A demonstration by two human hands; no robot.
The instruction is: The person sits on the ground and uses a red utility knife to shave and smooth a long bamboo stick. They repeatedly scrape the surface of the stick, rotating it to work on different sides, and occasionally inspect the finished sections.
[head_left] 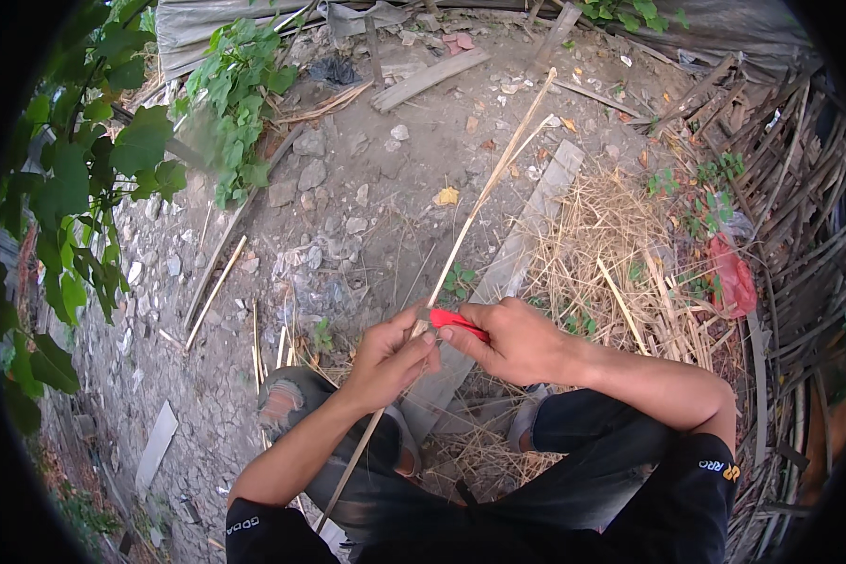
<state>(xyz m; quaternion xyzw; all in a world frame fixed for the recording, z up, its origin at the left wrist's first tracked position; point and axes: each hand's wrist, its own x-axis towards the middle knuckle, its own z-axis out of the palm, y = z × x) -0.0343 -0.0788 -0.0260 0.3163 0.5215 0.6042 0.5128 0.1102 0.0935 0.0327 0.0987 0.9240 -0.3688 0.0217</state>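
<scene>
A long, thin bamboo strip (479,199) runs from between my knees up and away toward the far right, its far end split in two. My left hand (390,357) is closed around it near the middle of the view. In my right hand (517,343) is a red-handled knife (459,322), gripped with the thumb along the handle. The knife's front end meets the strip just beyond my left fingers; its blade is too small to make out. Both hands are above the ground between my bent knees.
A wooden plank (540,202) lies on the dirt ahead of me. Dry shavings (602,240) are heaped to its right, near a red plastic bag (731,277) and a stacked-stick fence (804,216). Leafy branches (70,188) hang at left; stones and loose strips (216,291) lie below.
</scene>
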